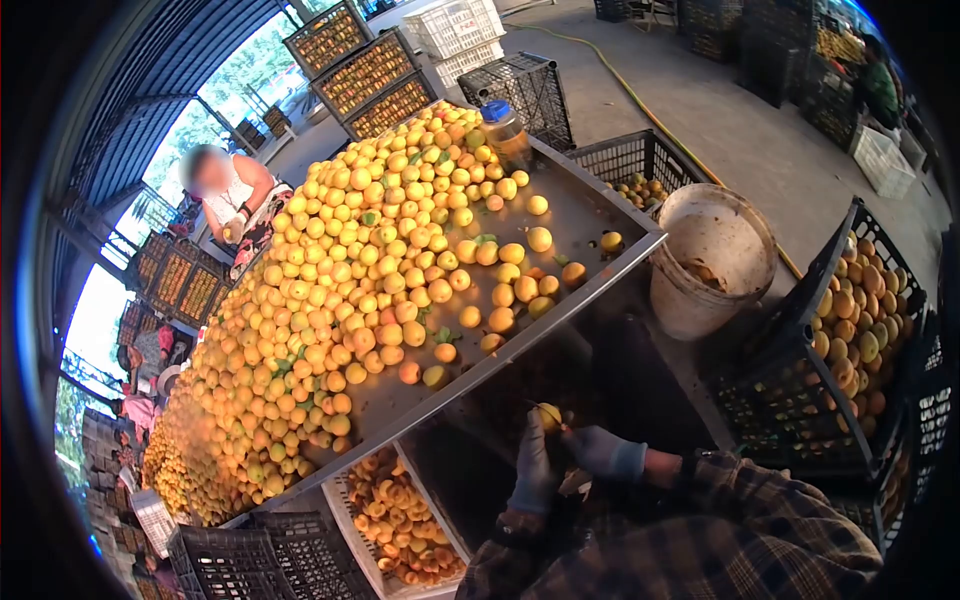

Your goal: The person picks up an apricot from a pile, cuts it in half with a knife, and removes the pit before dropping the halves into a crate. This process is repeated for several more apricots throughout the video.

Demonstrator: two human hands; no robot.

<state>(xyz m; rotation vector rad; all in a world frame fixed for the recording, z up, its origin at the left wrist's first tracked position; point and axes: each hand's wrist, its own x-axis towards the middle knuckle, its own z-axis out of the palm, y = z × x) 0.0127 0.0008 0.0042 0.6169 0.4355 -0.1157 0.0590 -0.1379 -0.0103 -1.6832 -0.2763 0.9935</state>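
Note:
In the head view my left hand (533,465), in a grey glove, holds a yellow apricot (549,416) upright at its fingertips, in front of the metal table's near edge. Close beside it, my right hand (605,452), also gloved, is closed with its fingers pointing at the fruit. Whatever it grips is too dark and small to make out. Beyond both hands, a big heap of whole apricots (340,270) covers much of the metal table (400,425). Below the table edge, left of my hands, a white crate (428,488) contains split apricot halves (395,520).
A dirty white bucket (700,295) stands off the table's right corner. Right of me is a black crate (790,400) of apricots. A blue-capped jar (507,135) rests on the table's far edge. Another person (235,195) sits across the heap. Black crates (270,560) lie lower left.

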